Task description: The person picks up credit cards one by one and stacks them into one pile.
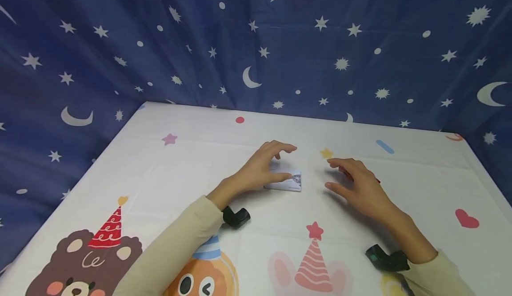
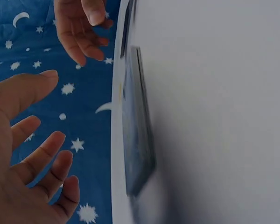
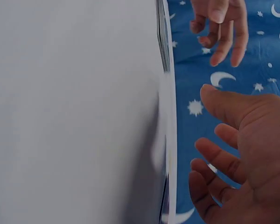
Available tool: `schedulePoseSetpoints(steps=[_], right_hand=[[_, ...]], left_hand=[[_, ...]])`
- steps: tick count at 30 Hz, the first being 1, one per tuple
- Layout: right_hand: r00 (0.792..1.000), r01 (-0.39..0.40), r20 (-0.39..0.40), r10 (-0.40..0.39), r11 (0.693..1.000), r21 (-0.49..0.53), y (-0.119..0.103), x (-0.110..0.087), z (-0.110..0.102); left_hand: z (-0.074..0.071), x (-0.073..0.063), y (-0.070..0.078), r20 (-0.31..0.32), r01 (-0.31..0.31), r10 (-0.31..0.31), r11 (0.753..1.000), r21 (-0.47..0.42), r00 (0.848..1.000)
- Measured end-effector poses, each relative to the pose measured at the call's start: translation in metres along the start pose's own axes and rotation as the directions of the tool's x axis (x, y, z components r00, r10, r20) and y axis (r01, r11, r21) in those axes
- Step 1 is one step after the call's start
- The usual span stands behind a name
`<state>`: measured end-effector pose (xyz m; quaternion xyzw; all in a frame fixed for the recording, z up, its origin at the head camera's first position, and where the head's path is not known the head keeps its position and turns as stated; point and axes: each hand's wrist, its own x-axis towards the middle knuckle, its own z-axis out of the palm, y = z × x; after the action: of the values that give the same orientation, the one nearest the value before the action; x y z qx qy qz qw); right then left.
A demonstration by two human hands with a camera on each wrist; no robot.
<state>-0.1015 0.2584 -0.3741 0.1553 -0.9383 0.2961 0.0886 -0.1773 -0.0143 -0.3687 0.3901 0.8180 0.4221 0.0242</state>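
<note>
A flat pale-blue rectangular thing with a small printed picture (image 1: 296, 180) lies on the table; in the left wrist view its edge looks layered, like a stack of cards (image 2: 139, 121). My left hand (image 1: 264, 165) hovers over it, thumb and fingers spread apart and holding nothing. To the right, my right hand (image 1: 362, 191) is held above the table with its fingers loosely bent and nothing in them. Behind it a bit of something red (image 1: 378, 180) peeks out, mostly hidden. A thin dark-edged thing (image 3: 165, 200) shows below that hand in the right wrist view.
The table wears a white cloth (image 1: 192, 167) printed with a bear, party hats, stars and a heart. A dark blue curtain (image 1: 256, 42) with moons and stars hangs behind and at the sides. Black wrist devices (image 1: 236, 217) sit on both wrists.
</note>
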Motion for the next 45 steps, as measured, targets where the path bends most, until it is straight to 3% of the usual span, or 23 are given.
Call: schedulePoseSetpoints(steps=[5, 13, 20, 25, 30, 36, 45], right_hand=[[0.998, -0.035, -0.055, 0.033, 0.998, -0.044, 0.013, -0.010, -0.009], [0.982, -0.154, -0.126, 0.143, 0.985, -0.080, 0.035, -0.019, -0.019], [0.962, -0.263, -0.106, 0.252, 0.958, -0.116, 0.045, -0.024, -0.024], [0.961, -0.269, -0.090, 0.260, 0.957, -0.111, 0.050, -0.026, -0.023], [0.966, -0.251, -0.093, 0.243, 0.963, -0.096, 0.053, -0.024, -0.021], [0.975, -0.210, -0.086, 0.203, 0.975, -0.077, 0.054, -0.023, -0.021], [0.984, -0.165, -0.076, 0.159, 0.984, -0.074, 0.055, -0.026, -0.020]], left_hand=[[0.013, 0.017, 0.015, 0.021, -0.047, 0.048, 0.999, -0.026, 0.999], [0.038, 0.043, 0.035, 0.087, 0.013, -0.011, 1.000, -0.024, 0.996], [0.069, 0.059, 0.043, 0.131, 0.043, -0.043, 0.999, 0.004, 0.990], [0.092, 0.068, 0.046, 0.146, 0.030, -0.036, 0.999, 0.040, 0.989], [0.105, 0.074, 0.046, 0.099, 0.088, -0.095, 0.993, 0.074, 0.991], [0.109, 0.080, 0.045, 0.041, 0.183, -0.189, 0.975, 0.122, 0.981], [0.112, 0.085, 0.045, 0.049, 0.182, -0.186, 0.980, 0.076, 0.981]])
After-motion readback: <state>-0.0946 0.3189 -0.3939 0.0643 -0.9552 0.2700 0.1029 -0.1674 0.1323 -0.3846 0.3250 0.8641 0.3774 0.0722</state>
